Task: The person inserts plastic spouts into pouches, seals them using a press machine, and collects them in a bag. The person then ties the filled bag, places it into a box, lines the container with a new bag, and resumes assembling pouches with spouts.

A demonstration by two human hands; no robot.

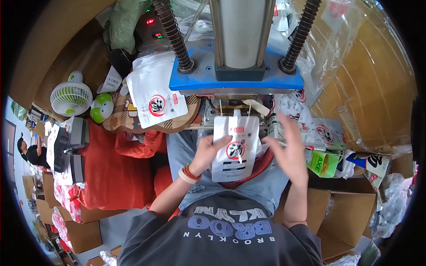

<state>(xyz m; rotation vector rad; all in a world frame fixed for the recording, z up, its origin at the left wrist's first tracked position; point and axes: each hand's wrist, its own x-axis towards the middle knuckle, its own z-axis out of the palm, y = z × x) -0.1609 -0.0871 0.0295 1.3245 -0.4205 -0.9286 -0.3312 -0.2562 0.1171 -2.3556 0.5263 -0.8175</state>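
Note:
A white spout pouch (235,170) with red and black print stands upright in front of the machine, its spout up at the lower fixture (224,110). My left hand (207,153) grips the pouch by its left edge, thumb across the front. On the other side, my right hand (290,150) is raised with its fingers apart, close to the pouch's right edge and holding nothing. Above the pouch is the blue press plate (239,82). More flat white pouches (153,86) lie stacked on a wooden board (120,116) at the left.
Small white plastic parts (293,111) are heaped right of the fixture. A green packet (323,164) and open cardboard boxes (344,213) sit at the right. Leftward are a small fan (71,98) and red cloth (111,173). Another person (35,153) is far left.

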